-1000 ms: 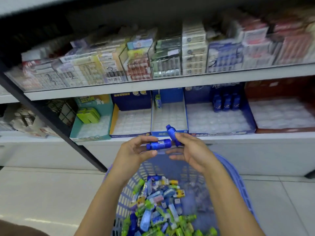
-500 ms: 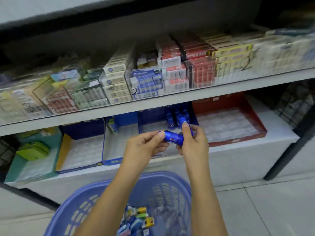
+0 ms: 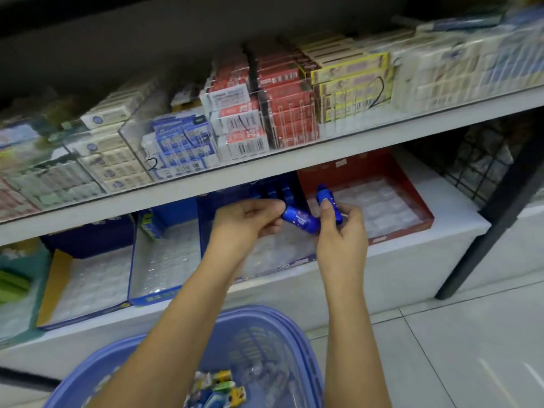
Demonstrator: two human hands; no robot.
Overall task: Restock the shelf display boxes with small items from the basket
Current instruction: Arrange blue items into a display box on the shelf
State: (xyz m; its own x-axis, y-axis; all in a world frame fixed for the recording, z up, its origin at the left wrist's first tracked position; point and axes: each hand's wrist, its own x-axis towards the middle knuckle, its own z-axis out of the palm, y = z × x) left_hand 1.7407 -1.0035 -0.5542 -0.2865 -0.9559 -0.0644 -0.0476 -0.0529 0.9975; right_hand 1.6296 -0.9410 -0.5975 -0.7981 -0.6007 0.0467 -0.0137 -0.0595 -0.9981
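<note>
My left hand [image 3: 248,217] pinches one end of a small blue bottle [image 3: 300,220] that lies nearly level. My right hand [image 3: 341,228] grips a second blue bottle [image 3: 328,203], held upright, and its fingers touch the first bottle's other end. Both hands hover over a blue display box [image 3: 282,265] on the lower shelf, where several blue bottles [image 3: 276,191] stand at the back. Beside it on the right sits a red display box [image 3: 424,212] with a clear plastic insert. The blue basket [image 3: 282,325] with small items [image 3: 219,388] is below my arms.
More display boxes line the lower shelf to the left: a narrow blue box [image 3: 159,297], a yellow-edged box [image 3: 48,290] and a green box [image 3: 17,285]. The upper shelf [image 3: 323,147] carries stacked packs behind clear dividers. A black post [image 3: 488,219] and a wire rack [image 3: 477,172] stand at right.
The view has swung further right and closer to the shelf. Both hands have lifted with the two blue bottles from above the basket to over the blue display box.
</note>
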